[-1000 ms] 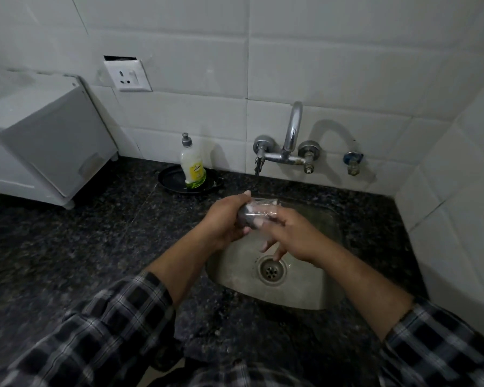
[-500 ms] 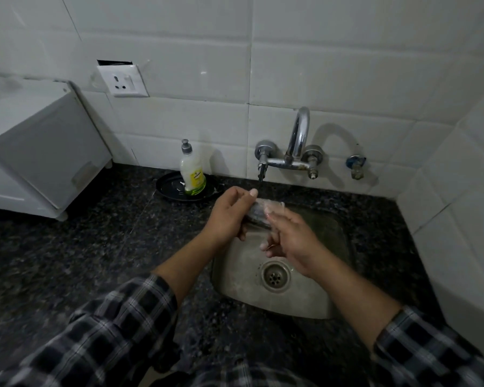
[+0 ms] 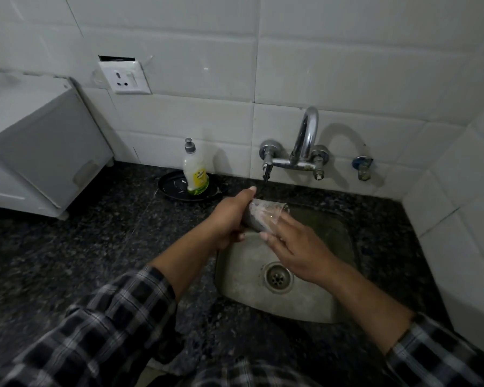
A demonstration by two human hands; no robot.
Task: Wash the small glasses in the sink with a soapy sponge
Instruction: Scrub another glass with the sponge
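Observation:
A small clear glass [image 3: 266, 215], soapy and lying on its side with the mouth to the right, is held over the back left of the steel sink [image 3: 241, 275]. My left hand [image 3: 229, 219] grips the glass round its base. My right hand [image 3: 296, 247] has its fingers stretched out, the fingertips touching the glass near its rim. A thin stream of water falls from the small tap [image 3: 266, 170] onto the glass. No sponge shows in view.
A dish soap bottle [image 3: 195, 171] stands on a black tray [image 3: 173, 188] at the back left of the dark granite counter [image 3: 81, 261]. The chrome faucet [image 3: 305, 141] hangs on the tiled wall. A white appliance [image 3: 39, 152] sits at the far left.
The glass and both hands have stayed under the tap. My right hand's fingers have slid from inside or over the glass to its rim and straightened out.

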